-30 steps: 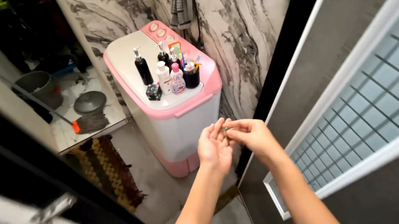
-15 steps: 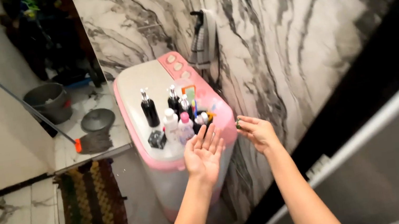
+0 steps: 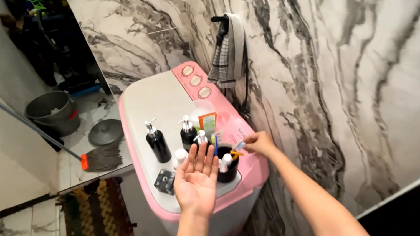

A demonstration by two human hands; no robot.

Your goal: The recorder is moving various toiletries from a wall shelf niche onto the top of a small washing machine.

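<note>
My left hand [image 3: 195, 177] is held flat and palm up, fingers apart, over the front of a pink and white washing machine [image 3: 162, 100]; nothing lies in it. My right hand [image 3: 258, 144] reaches to a black cup [image 3: 228, 171] of toothbrushes on the machine's lid, its fingertips pinched together at the brush ends. What they pinch is too small to make out. Beside the cup stand two black pump bottles [image 3: 157, 142], a white bottle [image 3: 179, 156] and an orange and green tube [image 3: 208, 124]. A small black box [image 3: 164, 182] sits at the lid's front.
A checked towel [image 3: 228, 53] hangs on the marble wall behind the machine. Left of it are a grey bucket [image 3: 52, 112], a round grey lid [image 3: 105, 133] and a broom [image 3: 101, 157]. A striped rug [image 3: 99, 231] lies on the floor.
The view has moved from the doorway up to the machine. My hands have parted: the right one carried a small item to the cup, and the left one opened flat.
</note>
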